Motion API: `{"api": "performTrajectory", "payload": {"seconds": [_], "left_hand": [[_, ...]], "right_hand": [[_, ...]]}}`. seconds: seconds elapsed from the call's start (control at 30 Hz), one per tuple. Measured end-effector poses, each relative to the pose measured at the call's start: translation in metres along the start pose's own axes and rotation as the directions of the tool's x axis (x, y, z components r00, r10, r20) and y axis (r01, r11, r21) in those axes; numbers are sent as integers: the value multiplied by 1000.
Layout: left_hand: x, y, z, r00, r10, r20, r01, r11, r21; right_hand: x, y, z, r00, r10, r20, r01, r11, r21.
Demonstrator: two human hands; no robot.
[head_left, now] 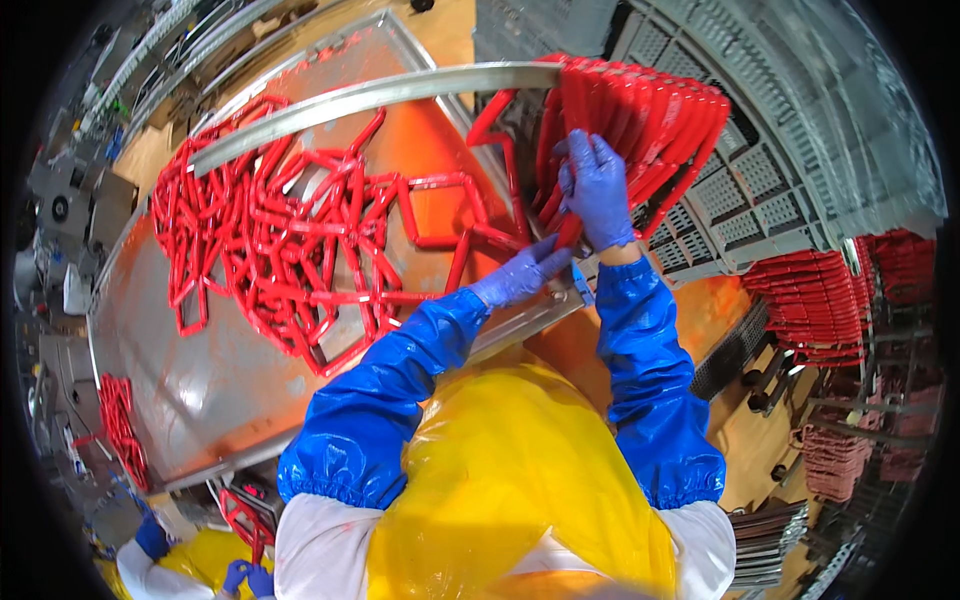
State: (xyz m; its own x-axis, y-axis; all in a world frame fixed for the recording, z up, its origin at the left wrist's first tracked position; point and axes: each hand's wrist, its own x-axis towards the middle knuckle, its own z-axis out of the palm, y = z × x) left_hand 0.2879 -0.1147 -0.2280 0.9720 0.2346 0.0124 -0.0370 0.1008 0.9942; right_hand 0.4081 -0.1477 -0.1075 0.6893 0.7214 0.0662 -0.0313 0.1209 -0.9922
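Nearest to us is the wearer's yellow apron (530, 470), flanked by glossy blue sleeves. The left forearm slants inward and the right rises more steeply, so that the hands converge just beyond the apron, the right farther out. The left hand (520, 276), in a violet glove, reaches rightward with its fingers lightly bent at the lower end of a red link; we cannot make out whether it pinches it. The right hand (598, 190), upright from the wrist, has its fingers curled in on the front of the hanging red links (650, 125) and appears to hold them.

These links drape in a close row over the right end of a metal bar (380, 92), whose longer left part is bare. Beneath the bar, a tangled heap of red links (300, 230) lies on the metal surface (200, 400), with a smaller bunch (122, 430) near its left edge. We therefore judge the work partly done: one row is hung, while much of the chain remains loose. Farther off, grey crates (750, 190) stand at upper right, and beyond them we see racked red links (810, 305).
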Motion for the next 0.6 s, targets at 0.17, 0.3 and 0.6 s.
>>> {"api": "performTrajectory", "payload": {"seconds": [0.17, 0.3, 0.6], "left_hand": [[-50, 6, 12, 982, -183, 45, 172, 966, 192], [-80, -27, 36, 885, -41, -464, 78, 995, 61], [-231, 29, -154, 869, -339, -361, 479, 387, 788]], "right_hand": [[-23, -2, 25, 763, -640, -85, 491, 660, -569], [-95, 32, 65, 626, -482, 613, 767, 521, -374], [-42, 116, -60, 674, 68, 736, 701, 255, -666]]}}
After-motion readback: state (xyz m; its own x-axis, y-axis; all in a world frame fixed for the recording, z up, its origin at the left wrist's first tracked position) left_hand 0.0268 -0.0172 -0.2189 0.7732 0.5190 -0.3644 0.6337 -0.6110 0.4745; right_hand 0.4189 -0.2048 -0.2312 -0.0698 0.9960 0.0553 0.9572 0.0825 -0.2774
